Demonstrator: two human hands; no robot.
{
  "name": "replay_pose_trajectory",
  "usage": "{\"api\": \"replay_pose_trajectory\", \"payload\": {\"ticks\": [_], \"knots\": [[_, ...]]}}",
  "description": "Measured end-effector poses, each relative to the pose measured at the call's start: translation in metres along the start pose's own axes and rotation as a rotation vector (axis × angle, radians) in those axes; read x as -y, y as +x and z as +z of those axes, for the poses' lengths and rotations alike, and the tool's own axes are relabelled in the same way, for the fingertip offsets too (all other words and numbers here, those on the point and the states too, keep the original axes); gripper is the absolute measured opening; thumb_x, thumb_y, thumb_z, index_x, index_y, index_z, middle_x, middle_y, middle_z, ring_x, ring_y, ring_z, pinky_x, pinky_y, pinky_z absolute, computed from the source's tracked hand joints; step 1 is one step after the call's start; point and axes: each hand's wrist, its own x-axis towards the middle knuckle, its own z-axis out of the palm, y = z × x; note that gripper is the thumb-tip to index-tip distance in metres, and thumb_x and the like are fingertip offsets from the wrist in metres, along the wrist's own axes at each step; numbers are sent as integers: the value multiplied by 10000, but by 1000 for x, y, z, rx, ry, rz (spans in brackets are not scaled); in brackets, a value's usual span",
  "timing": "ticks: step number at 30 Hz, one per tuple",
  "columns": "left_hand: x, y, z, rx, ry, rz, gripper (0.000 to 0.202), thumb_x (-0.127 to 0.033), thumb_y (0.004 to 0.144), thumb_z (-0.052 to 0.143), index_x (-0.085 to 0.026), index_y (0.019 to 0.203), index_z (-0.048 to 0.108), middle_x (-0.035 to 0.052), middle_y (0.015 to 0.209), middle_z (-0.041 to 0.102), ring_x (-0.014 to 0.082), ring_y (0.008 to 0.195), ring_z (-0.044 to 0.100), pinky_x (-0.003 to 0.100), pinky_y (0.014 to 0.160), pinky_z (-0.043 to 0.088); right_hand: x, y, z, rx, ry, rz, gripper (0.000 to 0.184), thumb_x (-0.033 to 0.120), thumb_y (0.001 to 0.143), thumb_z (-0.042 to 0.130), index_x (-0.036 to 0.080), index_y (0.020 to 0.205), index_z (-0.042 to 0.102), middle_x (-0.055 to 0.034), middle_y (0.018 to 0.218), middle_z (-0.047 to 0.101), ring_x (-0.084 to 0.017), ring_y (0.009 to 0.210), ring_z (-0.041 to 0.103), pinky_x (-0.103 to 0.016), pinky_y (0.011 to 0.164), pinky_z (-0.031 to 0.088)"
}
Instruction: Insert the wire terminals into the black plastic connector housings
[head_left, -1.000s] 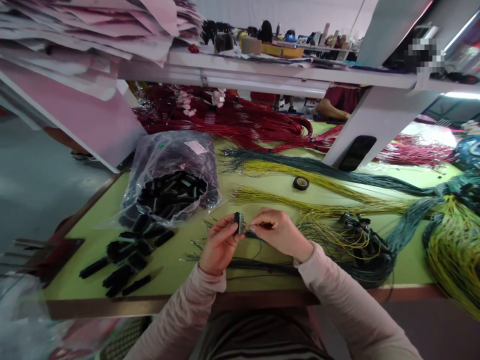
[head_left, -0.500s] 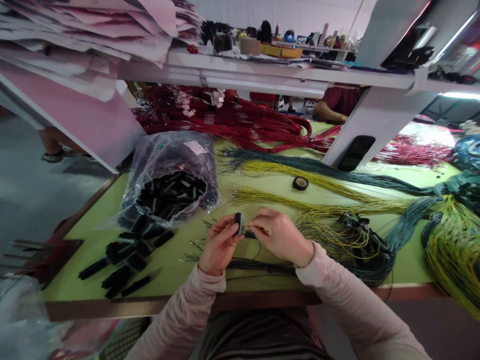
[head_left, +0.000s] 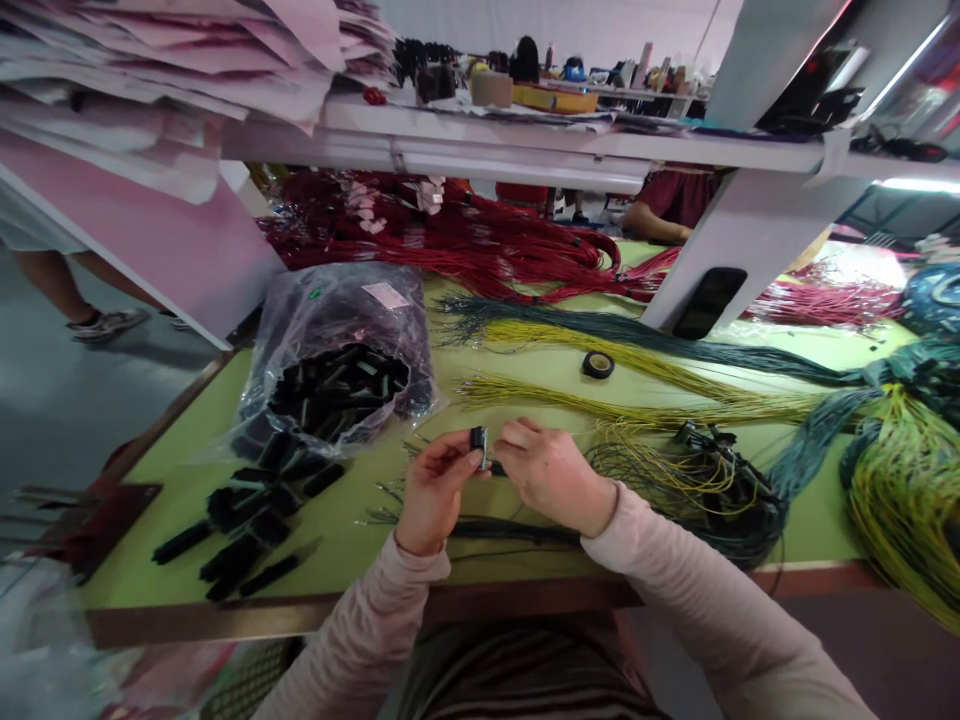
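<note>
Between the thumb and fingers of my left hand (head_left: pixel 435 490) is a small black connector housing (head_left: pixel 478 438) with a lighter, slotted-looking side turned to the right. My right hand (head_left: pixel 555 475) is pinched close against that side, on a thin wire that is mostly hidden by the fingers. Below and behind the hands lie dark wires (head_left: pixel 517 530) with bare ends toward the left. A bundle of yellow wires (head_left: pixel 570 402) runs across the table just beyond my fingers.
A clear plastic bag (head_left: pixel 337 300) of black connector housings spills several loose housings (head_left: pixel 240 520) at left. Black tape roll (head_left: pixel 598 364), green-black wires (head_left: pixel 645 340) and red wires (head_left: pixel 465 240) lie farther back. A phone (head_left: pixel 709 302) rests on the shelf post (head_left: pixel 780 230). Another person's arm (head_left: pixel 656 220) shows behind.
My right hand has moved slightly left, closer to the connector housing, and turned so its back shows more. The left hand keeps its hold. A passer-by's legs at far left have come further into view.
</note>
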Motion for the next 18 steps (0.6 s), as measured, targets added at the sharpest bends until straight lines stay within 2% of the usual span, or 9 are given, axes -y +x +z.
{"api": "replay_pose_trajectory", "payload": {"ticks": [3, 5, 9, 11, 18], "knots": [[-2, 1, -1, 13, -27, -42, 260, -184, 560, 793, -175, 808, 713, -12, 647, 655, 100, 554, 601, 200, 495, 535, -3, -1, 7, -60, 76, 0, 199, 159, 902, 442, 145, 784, 601, -57, 773, 557, -161, 742, 486, -253, 610, 371], [-4, 1, 0, 26, -46, -54, 256, -175, 570, 785, -176, 816, 715, -10, 654, 659, 96, 556, 603, 190, 498, 532, -6, -2, 10, -96, 224, 50, 210, 178, 908, 446, 154, 784, 615, -48, 763, 573, -144, 734, 516, -239, 646, 398], [-5, 0, 1, 53, -68, -71, 243, -161, 585, 772, -173, 821, 716, -3, 665, 665, 95, 560, 603, 185, 501, 529, -9, -5, 13, -198, 497, 184, 119, 174, 863, 519, 166, 811, 626, -34, 767, 604, -124, 705, 557, -223, 665, 428], [-4, -1, 2, 61, -74, -74, 244, -158, 588, 771, -175, 825, 715, -3, 664, 664, 96, 562, 604, 184, 499, 527, -8, -5, 13, -230, 551, 214, 100, 156, 840, 537, 166, 788, 622, -30, 748, 602, -124, 689, 557, -223, 651, 428], [0, -2, 2, 38, -59, -28, 243, -173, 577, 786, -189, 808, 712, -9, 679, 675, 98, 585, 612, 194, 522, 539, -3, 2, 15, -214, 616, 211, 116, 116, 821, 533, 151, 748, 615, -18, 708, 584, -107, 644, 536, -201, 620, 414]]}}
